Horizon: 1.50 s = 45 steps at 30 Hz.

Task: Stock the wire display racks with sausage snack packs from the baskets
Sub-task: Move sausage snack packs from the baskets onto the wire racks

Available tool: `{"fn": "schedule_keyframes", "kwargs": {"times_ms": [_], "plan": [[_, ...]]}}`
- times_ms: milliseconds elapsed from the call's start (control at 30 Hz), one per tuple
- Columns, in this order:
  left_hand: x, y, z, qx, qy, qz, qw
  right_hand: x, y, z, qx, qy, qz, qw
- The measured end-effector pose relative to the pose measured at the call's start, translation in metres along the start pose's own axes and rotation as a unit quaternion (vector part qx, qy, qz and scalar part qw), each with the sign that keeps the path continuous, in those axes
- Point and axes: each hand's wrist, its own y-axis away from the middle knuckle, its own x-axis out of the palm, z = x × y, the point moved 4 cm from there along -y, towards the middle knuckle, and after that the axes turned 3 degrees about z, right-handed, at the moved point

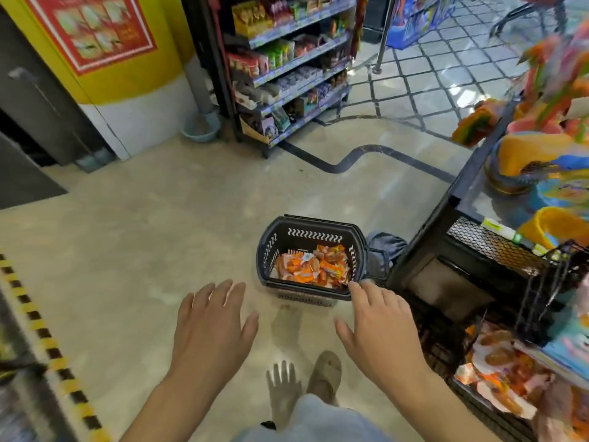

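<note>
Left grip [210, 330] and right grip [384, 327] both released, fingers spread, holding nothing, dark slotted plastic basket [310, 236] of orange sausage snack packs [314, 266] just ahead of right grip, black wire display rack [439, 342] to its right.

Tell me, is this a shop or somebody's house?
Most likely a small shop: shelves packed with snack packets, a basket of orange sausage snack packs on the floor, and a wire rack holding more packs.
</note>
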Motion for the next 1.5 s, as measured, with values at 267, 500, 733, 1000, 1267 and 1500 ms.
{"fn": "schedule_keyframes", "kwargs": {"times_ms": [267, 500, 733, 1000, 1267, 1500], "plan": [[-0.009, -0.096, -0.024, -0.045, 0.003, 0.043, 0.998, -0.015, -0.14, -0.028, -0.049, -0.014, -0.01, 0.999], [-0.002, -0.179, -0.039, -0.051, 0.057, 0.073, 0.994, -0.01, -0.211, -0.044, -0.038, -0.015, 0.035, 0.999], [0.027, -0.286, -0.031, -0.001, 0.056, 0.115, 0.992, 0.029, -0.255, -0.035, 0.029, -0.014, 0.131, 0.991], [0.1, -0.393, -0.041, 0.066, 0.046, 0.183, 0.98, 0.109, -0.321, -0.029, 0.094, -0.04, 0.221, 0.97], [0.261, -0.463, -0.069, 0.072, 0.048, 0.25, 0.964, 0.262, -0.392, -0.062, 0.11, -0.054, 0.274, 0.954], [0.439, -0.514, -0.087, 0.063, 0.042, 0.285, 0.956, 0.443, -0.426, -0.09, 0.092, -0.057, 0.308, 0.945]]}}
